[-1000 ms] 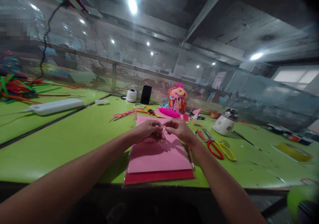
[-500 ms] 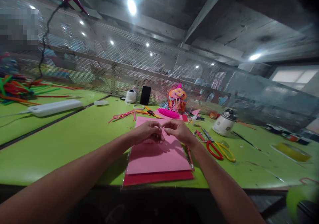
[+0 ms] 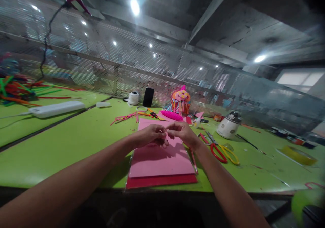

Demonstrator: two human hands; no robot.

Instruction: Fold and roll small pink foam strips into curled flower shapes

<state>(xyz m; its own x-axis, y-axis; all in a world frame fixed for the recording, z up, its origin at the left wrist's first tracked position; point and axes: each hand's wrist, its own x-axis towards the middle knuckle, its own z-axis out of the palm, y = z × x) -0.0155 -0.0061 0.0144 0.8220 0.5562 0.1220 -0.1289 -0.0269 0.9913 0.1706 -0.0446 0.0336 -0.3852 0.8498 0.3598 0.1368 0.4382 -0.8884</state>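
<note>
My left hand (image 3: 151, 135) and my right hand (image 3: 181, 133) meet over a stack of pink sheets (image 3: 159, 163) with a red sheet (image 3: 162, 181) under it. Both hands have their fingers pinched together. Between the fingertips is a small, thin pink piece (image 3: 166, 135), too small to make out well. Just behind the hands lies a bright magenta fluffy roll (image 3: 172, 115). A pink and orange tasselled figure (image 3: 180, 99) stands farther back.
Red-handled scissors (image 3: 218, 153) and yellow-handled scissors (image 3: 230, 154) lie right of the sheets. Beyond are a white pot (image 3: 228, 126) and yellow tape (image 3: 297, 154). At left are a power strip (image 3: 57, 109) and colourful pipe cleaners (image 3: 17, 94). A black phone (image 3: 148, 97) stands at the mesh panel.
The fingers of both hands have shifted slightly, and the pink piece between them shows a little more. The rest of the table is the same.
</note>
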